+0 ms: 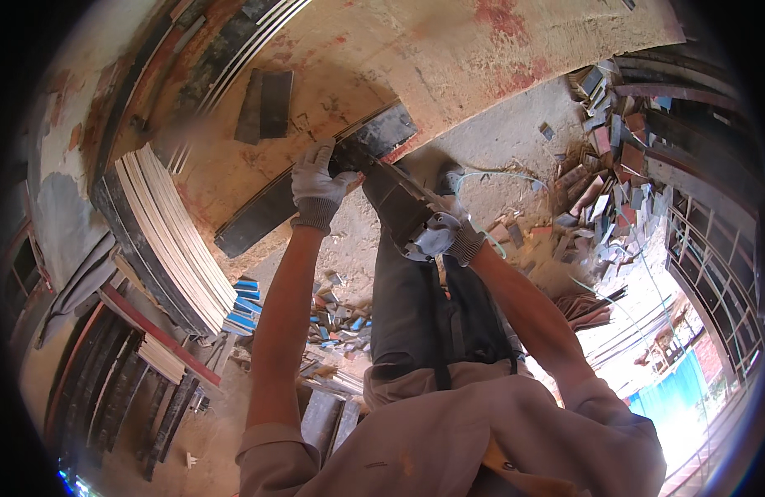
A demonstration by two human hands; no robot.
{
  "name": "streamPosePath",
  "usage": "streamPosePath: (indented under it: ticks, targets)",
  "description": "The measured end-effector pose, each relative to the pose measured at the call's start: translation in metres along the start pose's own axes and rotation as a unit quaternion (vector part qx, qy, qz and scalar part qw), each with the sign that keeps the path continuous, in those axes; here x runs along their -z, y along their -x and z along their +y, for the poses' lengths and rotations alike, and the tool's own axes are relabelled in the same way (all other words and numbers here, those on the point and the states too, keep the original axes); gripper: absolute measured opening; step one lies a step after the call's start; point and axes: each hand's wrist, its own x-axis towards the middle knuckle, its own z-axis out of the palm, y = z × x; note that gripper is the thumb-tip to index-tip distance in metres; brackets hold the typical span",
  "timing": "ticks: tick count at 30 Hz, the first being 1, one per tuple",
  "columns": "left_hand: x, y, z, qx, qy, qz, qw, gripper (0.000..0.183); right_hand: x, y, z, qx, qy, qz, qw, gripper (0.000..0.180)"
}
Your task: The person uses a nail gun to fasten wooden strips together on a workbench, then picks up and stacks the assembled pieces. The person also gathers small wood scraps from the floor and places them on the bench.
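Observation:
My left hand (317, 177), in a pale knitted work glove, spans a dark-faced board strip (258, 211) at the table's near edge. Its fingers lie over the far side and the thumb points right. My gloved right hand (460, 227) grips a pneumatic nailer (398, 208), partly hidden behind the tool's silver end cap (433, 236). The nailer's nose comes down on the strip just right of my left hand. Beyond the nose, a dark, worn board piece (385, 130) continues along the same line. A thin pale-green air hose (500, 174) loops beside my right hand.
Two dark short boards (264, 105) lie farther back on the stained worktable (351, 68). Left stands a stack of plywood strips (177, 236). Scattered wood offcuts (606, 168) heap on the right floor, with more offcuts (339, 317) behind the left forearm. A metal grille (718, 267) stands far right.

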Motion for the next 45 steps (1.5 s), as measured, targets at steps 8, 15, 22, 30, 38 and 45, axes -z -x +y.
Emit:
streamPosePath:
  ticks: [8, 15, 22, 30, 38, 45]
  targets:
    - [0.003, 0.004, 0.002, -0.045, -0.105, -0.027, 0.993, 0.1, 0.024, 0.09, 0.082, 0.234, 0.553, 0.028, 0.799, 0.045]
    - [0.092, -0.057, -0.013, -0.053, -0.125, -0.016, 0.991, 0.096, 0.036, 0.12, 0.018, 0.098, 0.512, 0.087, 0.849, 0.048]
    - [0.146, -0.256, -0.085, -0.031, -0.153, 0.038, 0.987, 0.086, 0.026, 0.126, -0.014, 0.061, 0.471, 0.171, 0.863, 0.051]
    - [0.118, -0.293, -0.136, -0.025, -0.081, -0.018, 0.996, 0.098, 0.016, 0.143, 0.022, 0.212, 0.704, 0.2, 0.648, 0.056]
    - [0.04, -0.127, -0.063, 0.08, -0.207, 0.159, 0.962, 0.101, 0.007, 0.116, 0.013, 0.014, 0.535, 0.135, 0.834, 0.05]
    - [0.02, -0.077, -0.029, 0.06, -0.141, 0.08, 0.985, 0.079, 0.039, 0.12, 0.04, -0.009, 0.223, 0.131, 0.966, 0.057]
